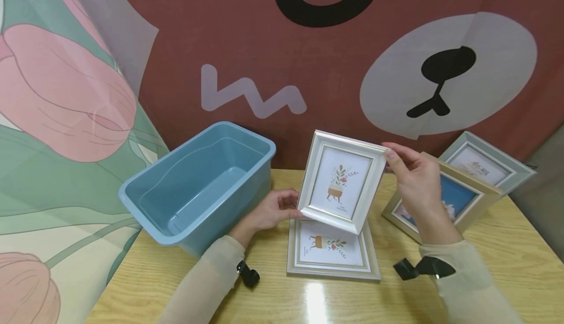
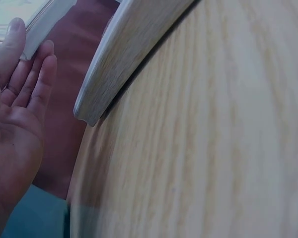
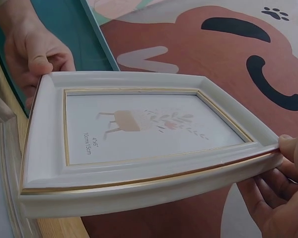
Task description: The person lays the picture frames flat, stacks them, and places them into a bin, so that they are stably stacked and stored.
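A white picture frame with thin gold lines is held up, tilted, between both hands; its print shows a potted plant. My left hand pinches its lower left corner, thumb on the front. At the upper right corner my right hand grips it, thumb in front and fingers behind. Below lies a second picture frame with a similar print, flat on the table and partly covered by the held one. In the right wrist view the held white picture frame spans between both hands.
Left of the frames stands a blue plastic bin with nothing inside. On the right, a beige picture frame with a blue photo leans beside a grey-green picture frame. A patterned cloth hangs behind the wooden table.
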Tool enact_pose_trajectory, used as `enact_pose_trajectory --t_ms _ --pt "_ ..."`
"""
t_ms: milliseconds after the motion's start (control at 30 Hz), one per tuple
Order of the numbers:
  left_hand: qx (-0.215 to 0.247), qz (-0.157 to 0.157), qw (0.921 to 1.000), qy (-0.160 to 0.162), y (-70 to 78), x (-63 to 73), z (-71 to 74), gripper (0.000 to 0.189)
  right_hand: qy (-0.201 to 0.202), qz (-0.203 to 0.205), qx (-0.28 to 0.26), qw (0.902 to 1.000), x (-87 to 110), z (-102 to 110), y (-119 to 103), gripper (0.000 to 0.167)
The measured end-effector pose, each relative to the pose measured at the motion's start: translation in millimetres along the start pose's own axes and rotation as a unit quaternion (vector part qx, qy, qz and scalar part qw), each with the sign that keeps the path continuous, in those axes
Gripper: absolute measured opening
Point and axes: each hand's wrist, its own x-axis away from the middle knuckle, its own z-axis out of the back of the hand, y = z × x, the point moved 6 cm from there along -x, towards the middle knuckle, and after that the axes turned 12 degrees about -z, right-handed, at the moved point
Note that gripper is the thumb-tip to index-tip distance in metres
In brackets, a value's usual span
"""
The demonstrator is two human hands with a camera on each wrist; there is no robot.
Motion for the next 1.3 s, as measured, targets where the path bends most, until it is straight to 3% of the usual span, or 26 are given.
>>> enact_pose_trajectory --t_ms 300,467,600,867,1000,1167,1300 --pt "-0.011 -0.003 0.9999 0.004 4.4 6.8 1.1 0.045 -0.006 -0.014 -0.012 0.9998 -1.4 1 2 0.039" --pt "0.028 -0.016 0.9989 0.034 5.8 6.1 0.9 0.048 -0.011 -0.028 -0.087 0.9958 -2.4 3 4 0.032" --pt "0.059 -0.027 0.9963 0.057 6.2 6.2 1.1 0.048 0.0 -0.037 -0.1 0.9943 -2.7 4 7 0.033" --pt "0.05 -0.026 0.996 0.069 4.5 9.6 1.1 0.041 0.0 -0.06 -0.033 0.9976 -0.9 5 12 0.044" --pt "0.029 -0.031 0.9955 0.085 4.0 11.6 3.5 0.039 -0.023 -0.05 -0.023 0.9982 0.8 5 13 0.046" --pt "0.02 -0.031 0.9943 0.1 2.4 12.7 6.6 0.038 -0.055 -0.012 -0.074 0.9956 1.7 3 14 0.046" --pt "0.012 -0.021 0.9937 0.109 1.6 13.5 8.4 0.038 -0.062 0.003 -0.072 0.9955 3.0 3 16 0.044"
